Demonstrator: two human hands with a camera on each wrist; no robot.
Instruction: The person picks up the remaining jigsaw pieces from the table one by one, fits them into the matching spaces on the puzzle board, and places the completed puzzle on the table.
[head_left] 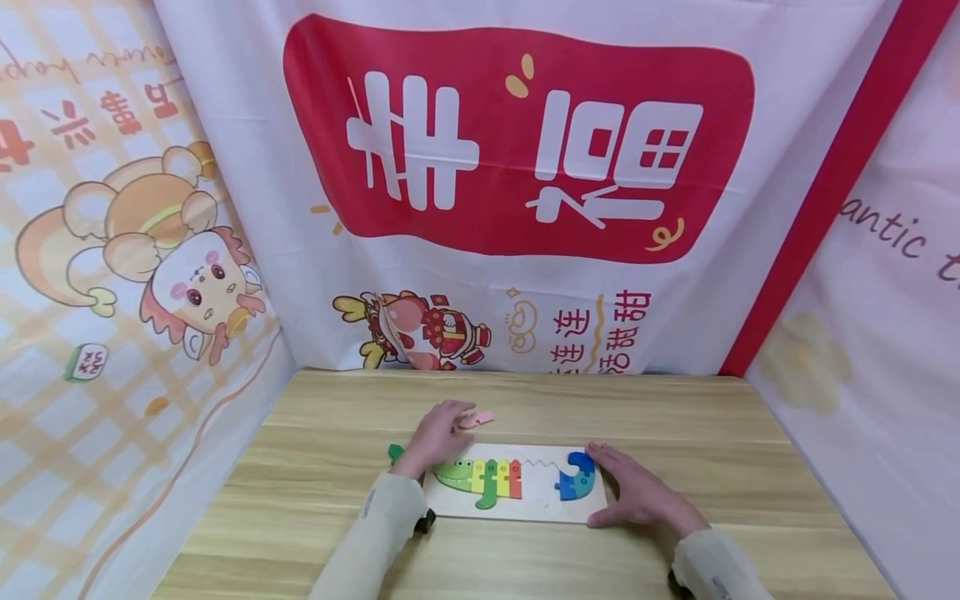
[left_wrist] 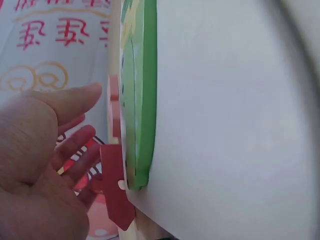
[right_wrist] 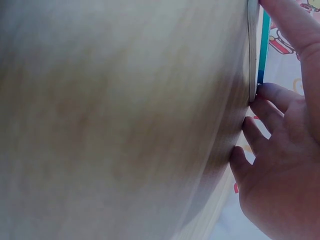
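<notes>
A white puzzle board (head_left: 540, 504) lies on the table, bearing a crocodile of coloured pieces: a green head (head_left: 453, 475), yellow to red body pieces (head_left: 498, 479) and a blue tail (head_left: 579, 479). Bare board shows between body and tail. My left hand (head_left: 437, 435) is over the board's back left, its thumb and fingers apart around a pink piece (head_left: 480, 418) beyond the back edge. The left wrist view shows a red piece (left_wrist: 116, 182) by those fingers; contact is unclear. My right hand (head_left: 637, 490) spans the board's right end, thumb and fingertips touching its corners.
A green piece (head_left: 395, 452) lies left of the board, partly hidden by the left wrist. The wood-grain table (head_left: 315, 475) meets a printed cloth (head_left: 517, 325) at the back, with more cloth along both sides.
</notes>
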